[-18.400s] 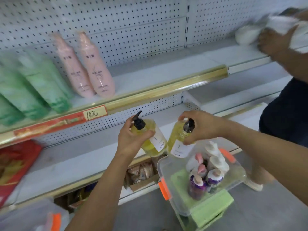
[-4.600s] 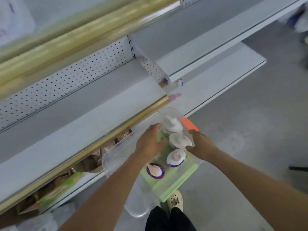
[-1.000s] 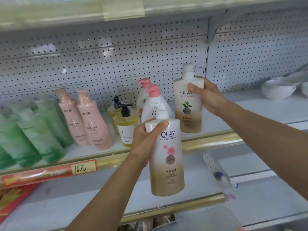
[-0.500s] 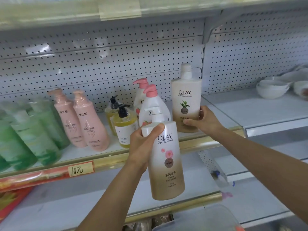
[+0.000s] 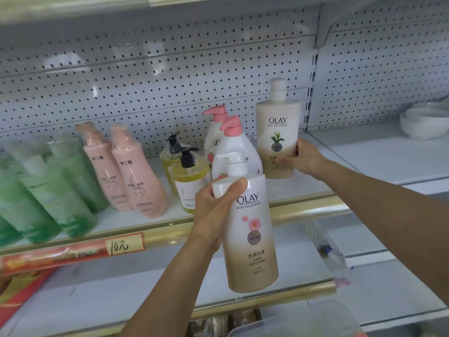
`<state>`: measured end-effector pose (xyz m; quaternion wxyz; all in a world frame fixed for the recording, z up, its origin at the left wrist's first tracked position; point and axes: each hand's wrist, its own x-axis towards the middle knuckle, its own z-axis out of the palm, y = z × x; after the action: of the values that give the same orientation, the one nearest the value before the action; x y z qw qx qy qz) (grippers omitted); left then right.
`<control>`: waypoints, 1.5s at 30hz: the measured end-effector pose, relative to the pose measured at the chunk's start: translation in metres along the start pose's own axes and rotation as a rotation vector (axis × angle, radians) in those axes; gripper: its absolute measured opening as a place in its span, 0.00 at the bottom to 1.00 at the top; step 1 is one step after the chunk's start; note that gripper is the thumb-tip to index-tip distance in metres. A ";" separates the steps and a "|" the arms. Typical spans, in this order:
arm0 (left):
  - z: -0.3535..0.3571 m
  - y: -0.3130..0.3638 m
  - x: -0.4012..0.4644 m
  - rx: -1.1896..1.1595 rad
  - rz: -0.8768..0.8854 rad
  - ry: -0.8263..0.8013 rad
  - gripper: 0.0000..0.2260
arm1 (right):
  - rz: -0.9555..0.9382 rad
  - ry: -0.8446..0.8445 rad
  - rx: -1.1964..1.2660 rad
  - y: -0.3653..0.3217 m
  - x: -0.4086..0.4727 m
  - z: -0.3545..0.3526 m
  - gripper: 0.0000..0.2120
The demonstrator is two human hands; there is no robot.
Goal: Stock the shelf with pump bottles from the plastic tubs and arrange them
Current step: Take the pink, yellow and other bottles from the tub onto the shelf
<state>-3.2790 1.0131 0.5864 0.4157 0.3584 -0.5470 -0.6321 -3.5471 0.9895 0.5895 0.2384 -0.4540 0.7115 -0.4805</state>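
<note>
Right hand (image 5: 300, 159) slid lower, gripping upright leaf bottle (image 5: 277, 139); left hand (image 5: 213, 215) grips upright flower bottle (image 5: 252, 239).

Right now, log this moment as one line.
phase: shelving | right hand: setting leaf Olay bottle on shelf | left hand: holds flower Olay bottle, unplaced

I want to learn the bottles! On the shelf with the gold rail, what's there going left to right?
Green bottles → two pink bottles → yellow bottles with black pumps → white bottles with pink pumps → beige Olay bottle with a leaf → white bowls.
</note>
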 end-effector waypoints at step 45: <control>0.075 0.052 -0.008 0.308 0.435 -0.189 0.30 | -0.228 -0.041 0.375 -0.023 -0.136 -0.022 0.37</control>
<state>-3.3370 1.0473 0.6486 0.4295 0.2313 -0.7368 -0.4682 -3.4903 1.1160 0.6069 0.2770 -0.4890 0.5486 -0.6190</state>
